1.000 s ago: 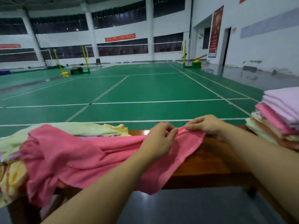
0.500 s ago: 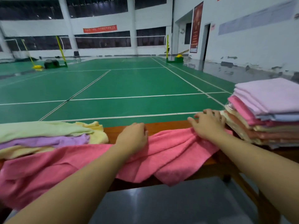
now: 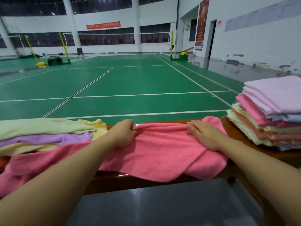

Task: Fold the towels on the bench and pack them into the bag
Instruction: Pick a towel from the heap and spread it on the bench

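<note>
The pink towel point(image 3: 162, 150) is spread across the wooden surface point(image 3: 244, 154), its near edge drooping over the front lip. The left hand point(image 3: 123, 134) has its fingers curled, bunching the towel's far edge; the right hand point(image 3: 203, 136) lies flat on it with fingers straight, not gripping. Left of the pink towel sits a loose heap of unfolded towels point(image 3: 45, 136), right of it a neat folded stack point(image 3: 270, 111). Beyond it is the green court point(image 3: 130, 82).
</note>
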The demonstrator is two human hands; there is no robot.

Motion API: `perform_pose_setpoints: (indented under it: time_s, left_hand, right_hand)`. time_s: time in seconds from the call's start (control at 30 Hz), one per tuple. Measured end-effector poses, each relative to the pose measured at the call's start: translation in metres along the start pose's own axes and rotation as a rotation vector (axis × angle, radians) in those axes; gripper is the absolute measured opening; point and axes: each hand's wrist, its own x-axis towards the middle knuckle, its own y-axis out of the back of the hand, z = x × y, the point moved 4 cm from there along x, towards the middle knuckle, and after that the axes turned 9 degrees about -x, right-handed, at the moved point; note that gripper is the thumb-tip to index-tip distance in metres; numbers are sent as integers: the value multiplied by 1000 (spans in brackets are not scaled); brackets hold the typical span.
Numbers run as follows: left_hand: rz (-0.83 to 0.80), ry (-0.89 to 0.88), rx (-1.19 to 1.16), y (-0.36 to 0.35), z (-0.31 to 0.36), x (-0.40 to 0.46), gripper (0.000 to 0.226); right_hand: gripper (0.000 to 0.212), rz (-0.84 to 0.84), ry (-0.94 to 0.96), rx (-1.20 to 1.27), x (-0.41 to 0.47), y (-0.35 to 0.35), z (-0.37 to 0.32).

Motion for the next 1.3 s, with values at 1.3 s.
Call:
perform_pose_setpoints:
  time_s: [1.3]
  left_hand:
    - [-151, 127, -726, 131, -56, 1, 54]
  right_hand:
    - [93, -4, -134, 97, 43, 102, 34]
